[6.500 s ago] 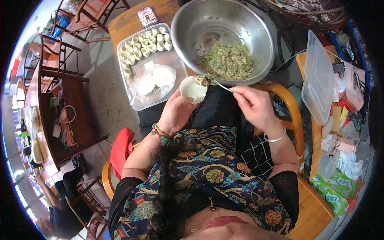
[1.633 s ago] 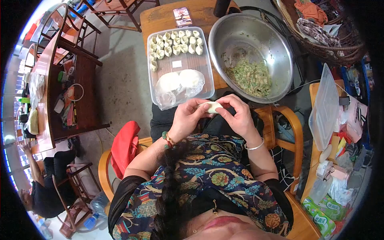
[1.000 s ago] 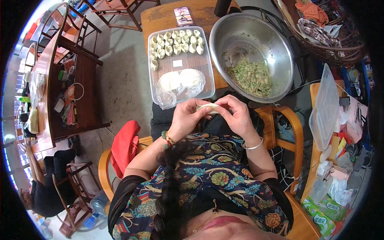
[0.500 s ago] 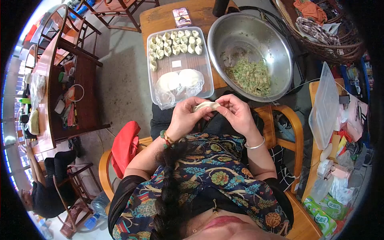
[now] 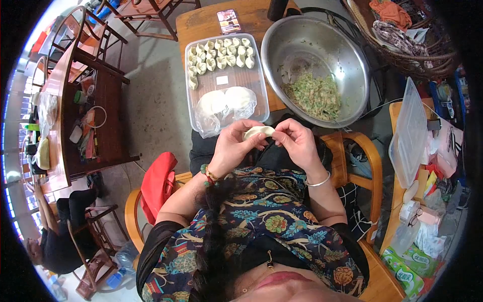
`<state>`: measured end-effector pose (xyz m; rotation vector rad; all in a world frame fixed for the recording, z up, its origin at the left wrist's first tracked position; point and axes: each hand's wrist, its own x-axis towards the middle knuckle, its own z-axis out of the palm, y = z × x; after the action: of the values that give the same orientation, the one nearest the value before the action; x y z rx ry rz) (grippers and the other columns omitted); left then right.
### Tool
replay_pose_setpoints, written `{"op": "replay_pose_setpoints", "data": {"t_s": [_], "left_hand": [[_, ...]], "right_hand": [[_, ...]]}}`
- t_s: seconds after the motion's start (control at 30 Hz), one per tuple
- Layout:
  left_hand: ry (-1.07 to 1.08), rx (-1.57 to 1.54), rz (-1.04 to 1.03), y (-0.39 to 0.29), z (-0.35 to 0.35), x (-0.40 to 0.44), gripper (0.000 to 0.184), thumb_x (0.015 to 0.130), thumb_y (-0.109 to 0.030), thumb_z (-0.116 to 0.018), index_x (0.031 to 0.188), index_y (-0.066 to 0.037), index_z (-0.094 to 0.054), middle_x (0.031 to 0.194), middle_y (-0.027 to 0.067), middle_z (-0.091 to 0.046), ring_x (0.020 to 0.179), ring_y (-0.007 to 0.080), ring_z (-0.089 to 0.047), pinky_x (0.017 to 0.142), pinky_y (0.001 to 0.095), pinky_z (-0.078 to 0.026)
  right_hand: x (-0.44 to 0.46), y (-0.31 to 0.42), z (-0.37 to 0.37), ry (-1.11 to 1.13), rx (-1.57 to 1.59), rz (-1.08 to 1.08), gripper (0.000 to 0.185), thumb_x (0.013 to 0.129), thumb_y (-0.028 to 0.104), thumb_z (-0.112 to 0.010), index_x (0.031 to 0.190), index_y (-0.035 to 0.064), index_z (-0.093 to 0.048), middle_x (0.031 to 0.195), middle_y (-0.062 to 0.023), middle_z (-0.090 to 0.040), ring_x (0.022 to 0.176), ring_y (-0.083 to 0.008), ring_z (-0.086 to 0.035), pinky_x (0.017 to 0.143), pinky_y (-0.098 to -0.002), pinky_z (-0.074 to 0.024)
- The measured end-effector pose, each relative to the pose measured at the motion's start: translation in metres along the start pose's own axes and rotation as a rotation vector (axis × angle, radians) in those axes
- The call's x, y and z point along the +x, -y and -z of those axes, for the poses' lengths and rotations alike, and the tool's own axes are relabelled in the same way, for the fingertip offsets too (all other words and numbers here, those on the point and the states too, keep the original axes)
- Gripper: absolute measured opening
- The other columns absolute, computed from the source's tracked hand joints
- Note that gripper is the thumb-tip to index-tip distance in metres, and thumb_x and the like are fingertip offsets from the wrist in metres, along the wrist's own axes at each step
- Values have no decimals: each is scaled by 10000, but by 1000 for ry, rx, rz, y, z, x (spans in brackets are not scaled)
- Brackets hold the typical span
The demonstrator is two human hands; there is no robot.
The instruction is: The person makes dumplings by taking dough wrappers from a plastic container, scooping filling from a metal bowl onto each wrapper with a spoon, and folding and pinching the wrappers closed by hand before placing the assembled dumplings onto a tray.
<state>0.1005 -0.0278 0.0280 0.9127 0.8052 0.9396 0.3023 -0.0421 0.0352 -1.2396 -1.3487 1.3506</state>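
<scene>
Between my two hands, above my lap, is a pale folded dumpling (image 5: pixel 258 132). My left hand (image 5: pixel 236 143) grips its left end, with the thumb along the near side. At the other end, the thumb and fingers of my right hand (image 5: pixel 296 141) pinch the dough edge. Just beyond my hands lies a clear plastic tray (image 5: pixel 229 80) with rows of finished dumplings (image 5: pixel 221 53) at its far end. Stacks of round wrappers (image 5: pixel 226 102) in plastic film occupy its near end. A large metal basin (image 5: pixel 347 60) with green minced filling (image 5: pixel 315 95) stands to the right.
A printed card (image 5: pixel 229 21) and a dark cylinder (image 5: pixel 277 9) are on the wooden table (image 5: pixel 193 25). At right, a clear lid (image 5: pixel 406 136) stands upright by a cluttered surface. A wicker basket (image 5: pixel 402 55) holds cloths. Another person (image 5: pixel 70 229) sits at the far left.
The dumpling has turned slightly in my fingers, so more of its curved side shows. My right hand has shifted a little; the tray and basin stay put.
</scene>
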Motion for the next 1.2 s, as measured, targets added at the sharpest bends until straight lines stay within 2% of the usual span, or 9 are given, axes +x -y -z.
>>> {"op": "replay_pose_setpoints", "data": {"t_s": [0.23, 0.47, 0.63, 0.77, 0.87, 0.93, 1.03, 1.13, 1.2], "left_hand": [[55, 124, 20, 2, 2, -1, 197, 941, -81, -656, 1110, 18, -635, 937, 78, -705, 810, 118, -677, 677, 234, -564], [65, 188, -14, 3, 2, -3, 175, 952, -67, -637, 1105, 19, -640, 917, 71, -700, 790, 100, -666, 658, 222, -549], [53, 135, -17, 0, -2, -5, 186, 962, -62, -618, 1118, 31, -576, 972, 85, -693, 825, 112, -673, 679, 236, -559], [35, -27, -6, 2, -1, -4, 195, 967, -59, -608, 1127, 36, -549, 1004, 96, -689, 849, 126, -677, 698, 254, -572], [1, 19, -18, 5, 1, -4, 184, 967, -62, -609, 1110, 42, -559, 999, 99, -690, 862, 137, -678, 705, 266, -580], [-1, 62, -67, 7, 1, -3, 164, 967, -59, -606, 1091, 45, -576, 983, 92, -693, 850, 134, -682, 701, 259, -578], [38, 231, 12, 2, 3, -4, 148, 969, -54, -602, 1076, 47, -592, 966, 86, -693, 824, 124, -680, 699, 247, -574], [69, 333, 28, -1, 3, -4, 146, 968, -51, -601, 1075, 48, -598, 952, 88, -692, 804, 115, -677, 701, 242, -571], [67, 325, 15, 1, 2, -3, 147, 968, -51, -600, 1077, 49, -593, 957, 94, -690, 810, 116, -677, 700, 244, -571]], "right_hand": [[-4, 16, -3, 23, -309, 196, 124, 877, 65, -712, 899, 5, -607, 837, -50, -650, 708, -97, -607, 636, -243, -496], [2, 17, -6, 3, -71, 133, 140, 865, 67, -712, 958, 6, -629, 860, -78, -650, 723, -158, -636, 659, -281, -513], [2, 20, -2, 59, -364, 250, 126, 863, 55, -694, 962, 3, -635, 850, -100, -643, 723, -224, -637, 639, -312, -499], [1, 24, -1, -10, -455, 271, 103, 859, 41, -693, 939, 7, -637, 835, -107, -633, 714, -243, -632, 629, -327, -491], [1, 25, -3, -36, -473, 367, 85, 856, 8, -699, 912, -9, -639, 820, -73, -623, 670, -152, -602, 592, -266, -472], [0, 27, -3, 3, -462, 404, 109, 838, 27, -713, 914, 6, -638, 830, -103, -625, 715, -243, -631, 624, -324, -497], [4, 25, -3, 18, -453, 478, 139, 832, 35, -723, 938, 5, -637, 858, -108, -627, 736, -240, -636, 648, -320, -512], [1, 28, -7, -16, -300, 262, 165, 832, 36, -723, 970, 11, -636, 895, -116, -635, 774, -250, -647, 684, -328, -525], [2, 29, -5, 20, -373, 305, 167, 837, 37, -717, 981, 10, -635, 904, -121, -638, 789, -261, -652, 691, -336, -528]]}}
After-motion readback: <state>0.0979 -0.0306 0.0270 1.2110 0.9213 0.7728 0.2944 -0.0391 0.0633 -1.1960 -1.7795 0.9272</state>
